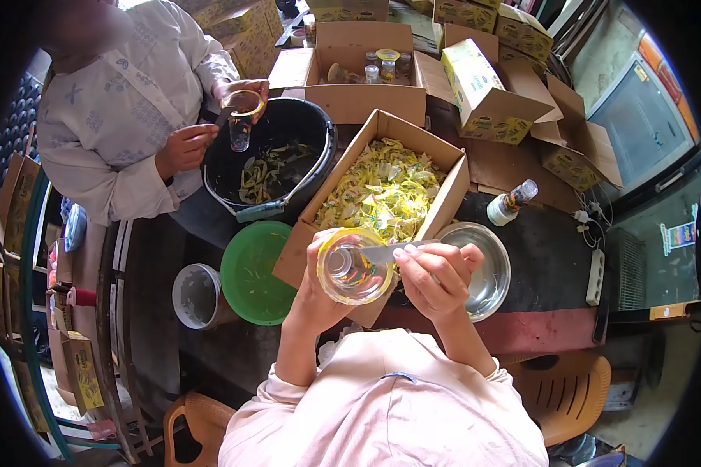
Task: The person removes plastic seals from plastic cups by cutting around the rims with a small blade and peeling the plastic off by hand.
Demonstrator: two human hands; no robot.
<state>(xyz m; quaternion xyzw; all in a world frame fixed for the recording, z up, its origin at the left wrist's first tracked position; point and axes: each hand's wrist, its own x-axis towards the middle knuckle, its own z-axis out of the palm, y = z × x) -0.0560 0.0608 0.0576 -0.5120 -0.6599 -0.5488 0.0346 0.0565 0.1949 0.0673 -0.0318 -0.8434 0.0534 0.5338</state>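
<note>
My left hand [310, 289] is wrapped round a clear plastic cup [343, 282] with a yellow rim, tilted so its mouth faces me. Coloured print shows on the cup's wall. In my right hand [438, 280] is a knife [383, 253], pinched between thumb and fingers; its flat blade lies across the cup's rim. Just beyond both hands stands an open carton [454, 187] heaped with yellow and clear plastic strips [382, 183]. A steel bowl [494, 274] sits beyond and right of my right hand.
A green basin [245, 268], a grey pail [187, 300] and a black bucket [327, 148] with strips stand left. Across, a co-worker's hands [187, 148] hold a cup and blade. Stacked cups [506, 208] stand right. An open box [366, 101] holds cups at the back.
</note>
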